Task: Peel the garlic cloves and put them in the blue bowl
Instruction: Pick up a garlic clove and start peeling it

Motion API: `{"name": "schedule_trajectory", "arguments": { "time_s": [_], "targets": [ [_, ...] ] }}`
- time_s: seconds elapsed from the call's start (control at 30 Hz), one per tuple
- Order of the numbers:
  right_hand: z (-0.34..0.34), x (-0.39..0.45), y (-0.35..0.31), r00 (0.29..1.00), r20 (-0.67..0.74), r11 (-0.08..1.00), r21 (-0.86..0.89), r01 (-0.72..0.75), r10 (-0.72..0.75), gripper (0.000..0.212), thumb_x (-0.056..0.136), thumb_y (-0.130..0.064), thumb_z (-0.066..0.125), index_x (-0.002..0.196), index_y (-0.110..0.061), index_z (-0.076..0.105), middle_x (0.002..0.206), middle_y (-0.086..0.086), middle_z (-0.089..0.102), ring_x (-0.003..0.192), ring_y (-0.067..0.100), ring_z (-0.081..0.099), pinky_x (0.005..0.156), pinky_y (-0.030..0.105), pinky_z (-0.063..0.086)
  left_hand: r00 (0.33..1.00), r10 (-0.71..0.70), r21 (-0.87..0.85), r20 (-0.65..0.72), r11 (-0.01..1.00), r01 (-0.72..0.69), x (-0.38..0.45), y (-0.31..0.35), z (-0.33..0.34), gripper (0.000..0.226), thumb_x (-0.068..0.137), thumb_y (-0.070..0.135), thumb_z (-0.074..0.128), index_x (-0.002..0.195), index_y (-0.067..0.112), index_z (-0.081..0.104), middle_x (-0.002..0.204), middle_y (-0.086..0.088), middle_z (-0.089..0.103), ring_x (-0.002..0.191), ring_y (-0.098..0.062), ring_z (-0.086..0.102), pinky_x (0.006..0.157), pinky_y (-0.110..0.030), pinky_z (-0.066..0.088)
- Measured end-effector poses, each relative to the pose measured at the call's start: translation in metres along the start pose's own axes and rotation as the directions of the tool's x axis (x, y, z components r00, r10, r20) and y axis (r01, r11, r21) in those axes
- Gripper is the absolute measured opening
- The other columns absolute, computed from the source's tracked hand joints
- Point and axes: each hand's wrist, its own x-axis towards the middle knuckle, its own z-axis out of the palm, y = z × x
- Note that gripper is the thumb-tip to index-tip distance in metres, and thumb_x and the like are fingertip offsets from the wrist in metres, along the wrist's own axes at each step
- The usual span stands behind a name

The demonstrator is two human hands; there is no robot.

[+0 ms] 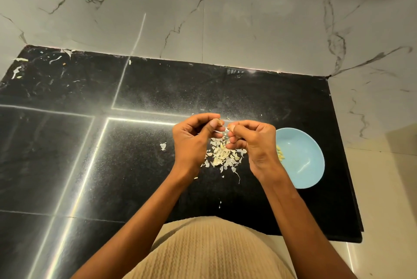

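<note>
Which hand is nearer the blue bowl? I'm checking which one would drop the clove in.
Right. The right hand is beside the blue bowl, overlapping its left rim in this view. The left hand is farther left, beyond the pile of garlic skins.

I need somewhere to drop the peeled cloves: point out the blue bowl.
The blue bowl sits on the black counter, right of the skin pile, just beyond the right hand.

Open black counter from 7 through 11 o'clock, bare but for stray skin flakes at 10. At centre, a heap of garlic skins under both hands. Blue bowl blocking 3 o'clock. Marble wall closing 12.
</note>
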Motion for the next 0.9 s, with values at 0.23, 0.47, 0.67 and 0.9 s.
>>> {"name": "schedule_trajectory", "arguments": {
  "time_s": [0.23, 0.47, 0.67, 0.9],
  "targets": [
    [-0.002, 0.0, -0.004, 0.988, 0.052, 0.984, -0.096, 0.15, -0.146, 0.005, 0.088, -0.003, 0.076, 0.083, 0.0, 0.076, 0.068, 0.014, 0.072, 0.057, 0.023, 0.068, 0.055, 0.032, 0.06, 0.995, -0.105, -0.1, 0.001, 0.99, 0.104, 0.0, 0.003, -0.001, 0.013, 0.09, -0.001, 0.067, 0.097, 0.007, 0.074, 0.081, -0.007, 0.074, 0.077, -0.018, 0.07, 0.066, -0.027, 0.058],
    [0.001, -0.004, -0.006, 0.93, 0.075, 0.861, -0.359, 0.361, -0.359, 0.01, 0.084, -0.018, 0.083, 0.092, -0.014, 0.08, 0.082, -0.005, 0.074, 0.075, 0.02, 0.073, 0.054, 0.038, 0.062, 0.994, -0.111, -0.063, -0.018, 0.992, 0.11, -0.003, 0.005, 0.0, 0.01, 0.086, 0.0, 0.072, 0.094, 0.006, 0.075, 0.085, -0.009, 0.075, 0.074, -0.021, 0.07, 0.067, -0.029, 0.059],
    [0.002, -0.006, -0.009, 0.88, 0.135, 0.699, -0.557, 0.447, -0.455, 0.005, 0.086, -0.016, 0.079, 0.086, -0.02, 0.082, 0.077, -0.02, 0.069, 0.074, 0.004, 0.07, 0.067, 0.026, 0.061, 0.998, -0.057, 0.036, 0.003, 0.998, 0.057, -0.003, 0.006, 0.001, 0.012, 0.087, -0.005, 0.07, 0.091, 0.005, 0.075, 0.089, -0.014, 0.076, 0.081, -0.027, 0.073, 0.068, -0.032, 0.061],
    [0.0, -0.005, -0.012, 0.853, 0.203, 0.633, -0.592, 0.498, -0.481, 0.004, 0.084, -0.015, 0.078, 0.085, -0.017, 0.082, 0.074, -0.02, 0.067, 0.071, 0.001, 0.069, 0.065, 0.017, 0.058, 0.998, -0.069, 0.098, 0.014, 0.993, 0.067, -0.003, 0.006, 0.001, 0.014, 0.087, -0.006, 0.069, 0.092, 0.005, 0.076, 0.088, -0.01, 0.077, 0.082, -0.029, 0.074, 0.075, -0.034, 0.061]
  ]
}}
